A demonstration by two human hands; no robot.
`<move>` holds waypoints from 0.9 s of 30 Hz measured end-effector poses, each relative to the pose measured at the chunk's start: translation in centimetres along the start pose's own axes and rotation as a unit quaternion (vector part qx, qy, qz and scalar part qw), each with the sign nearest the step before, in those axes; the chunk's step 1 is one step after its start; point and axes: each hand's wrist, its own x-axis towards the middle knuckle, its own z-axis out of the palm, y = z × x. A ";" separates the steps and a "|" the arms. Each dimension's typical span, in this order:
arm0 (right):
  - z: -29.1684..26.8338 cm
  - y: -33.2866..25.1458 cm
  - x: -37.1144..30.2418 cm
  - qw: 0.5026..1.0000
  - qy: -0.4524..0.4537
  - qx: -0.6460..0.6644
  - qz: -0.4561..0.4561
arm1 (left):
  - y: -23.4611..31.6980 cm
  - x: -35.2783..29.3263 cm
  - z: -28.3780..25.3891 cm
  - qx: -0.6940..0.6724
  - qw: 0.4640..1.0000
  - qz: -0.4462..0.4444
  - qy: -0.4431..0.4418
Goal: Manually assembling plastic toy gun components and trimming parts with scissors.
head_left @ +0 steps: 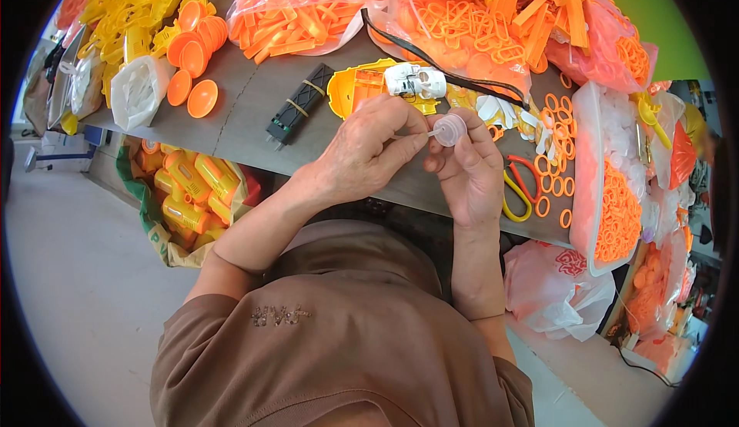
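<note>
Left grip [368,145] pinches the thin stem [433,133] of a clear round piece [453,130], right grip [475,170] its rim

On the table [254,123], loose rings [549,167] lie just right of the scissors [523,187], and a tub [589,157] with rings in it sits farther right. Left of the scissors, a disc [450,129] is between the left hand [373,138] and right hand [477,165], with cups [202,98] farther left. Behind the scissors lies a bag [469,34].
</note>
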 end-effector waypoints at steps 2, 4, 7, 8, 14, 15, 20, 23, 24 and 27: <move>0.5 0.0 0.0 1.000 0.001 -0.017 -0.001 | -0.1 0.0 -0.1 0.005 1.000 0.002 0.000; 0.6 0.1 0.0 0.999 0.002 -0.034 -0.003 | -0.2 -0.1 -0.4 -0.005 1.000 -0.004 -0.009; 0.8 0.2 -0.1 0.997 0.000 -0.076 -0.010 | -0.2 0.0 -0.4 -0.005 1.000 -0.007 -0.008; 1.0 0.3 -0.2 0.993 0.007 -0.115 -0.025 | -0.2 0.0 -0.4 -0.005 1.000 -0.008 -0.007; 1.6 -0.1 -0.5 0.964 -0.004 -0.251 -0.086 | -0.1 -0.5 0.2 -0.021 0.999 -0.026 0.016; 1.6 -0.1 -0.5 0.959 -0.008 -0.266 -0.100 | 0.0 -0.6 0.3 -0.036 0.999 -0.024 0.018; 1.5 0.2 -0.7 0.933 -0.005 -0.335 -0.131 | 0.5 -1.0 0.2 -0.067 0.996 -0.052 0.007; 1.5 0.0 -0.9 0.909 -0.017 -0.382 -0.164 | 0.5 -1.1 0.4 -0.095 0.992 -0.081 0.011; 1.5 0.0 -1.0 0.899 -0.031 -0.396 -0.187 | 0.5 -1.1 0.5 -0.088 0.994 -0.069 0.012; 1.7 0.1 -1.0 0.878 -0.038 -0.427 -0.213 | 0.1 -1.2 0.8 -0.098 0.994 -0.032 0.032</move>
